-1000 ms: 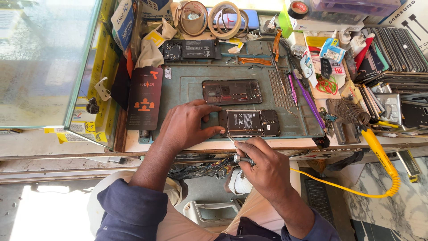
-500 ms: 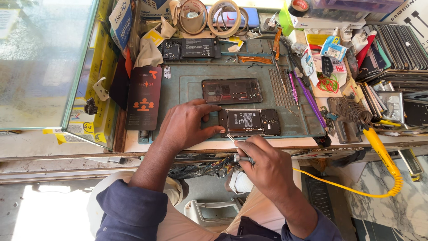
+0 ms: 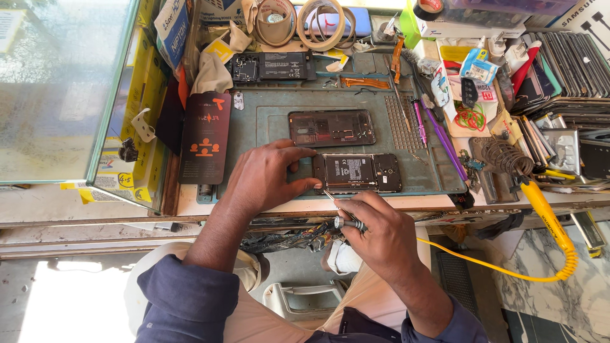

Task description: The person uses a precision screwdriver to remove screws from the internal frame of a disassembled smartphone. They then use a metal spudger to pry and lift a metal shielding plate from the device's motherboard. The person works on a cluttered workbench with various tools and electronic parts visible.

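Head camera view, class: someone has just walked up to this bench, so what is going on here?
A person seated at a cluttered bench is working on an opened phone lying on a green mat. The left hand steadies the phone's left end. The right hand holds a small screwdriver, its tip pointed at the phone's lower left corner. A second opened phone lies just beyond, and a yellow soldering iron rests in its coil stand at the right.

two opened phones point(image 3: 358, 172), two tape rolls point(image 3: 324, 22), one soldering iron point(image 3: 545, 209), one screwdriver point(image 3: 343, 216)
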